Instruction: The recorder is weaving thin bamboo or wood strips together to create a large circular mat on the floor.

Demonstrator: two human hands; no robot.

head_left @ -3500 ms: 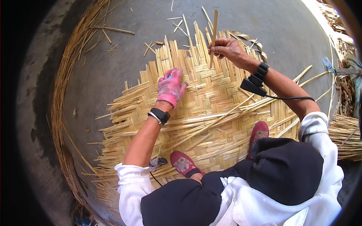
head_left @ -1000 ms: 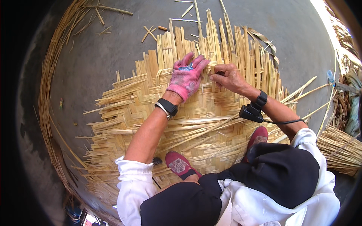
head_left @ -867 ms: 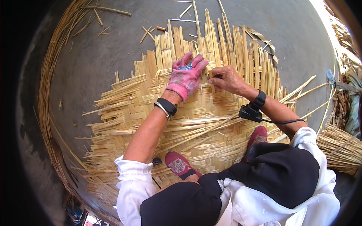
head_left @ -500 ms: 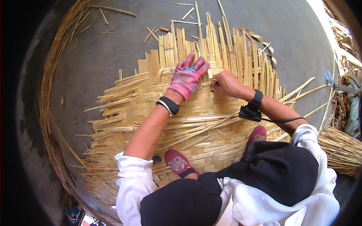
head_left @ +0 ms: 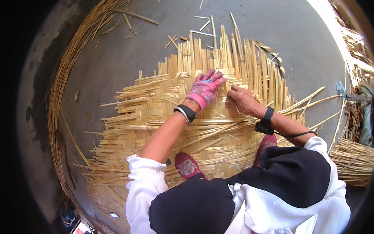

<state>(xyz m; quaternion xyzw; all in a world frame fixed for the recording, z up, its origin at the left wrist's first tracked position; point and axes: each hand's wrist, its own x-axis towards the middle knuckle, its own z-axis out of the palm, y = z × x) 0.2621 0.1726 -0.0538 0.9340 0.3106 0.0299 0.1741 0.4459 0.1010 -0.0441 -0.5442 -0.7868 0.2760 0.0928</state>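
Note:
A half-woven mat point(head_left: 163, 146) of flat, straw-coloured split-reed strips lies on the floor under my hands. Its far edge ends in loose strips point(head_left: 241, 58) pointing away from me. My left hand point(head_left: 205, 90), in a pink glove, rests on the weave near those ends with its fingers spread. Just to its right is my bare right hand point(head_left: 244, 102), lower on the mat, with curled fingers pressed together at the weave. Its fingertips are mostly hidden, so what they grip cannot be made out. Several long loose strips point(head_left: 210, 124) lie across the mat nearer to me.
My red shoes point(head_left: 187, 165) stand on the mat. Long thin reeds point(head_left: 58, 101) curve along the left side of the grey floor point(head_left: 105, 58). Cut scraps point(head_left: 171, 42) lie beyond the mat. At the right are a tied reed bundle point(head_left: 352, 162) and a blue-handled tool point(head_left: 341, 87).
The whole view has shifted a little. My right hand has drawn slightly toward me over the mat, and the strip end beside its fingers no longer shows. My left hand stays on the weave.

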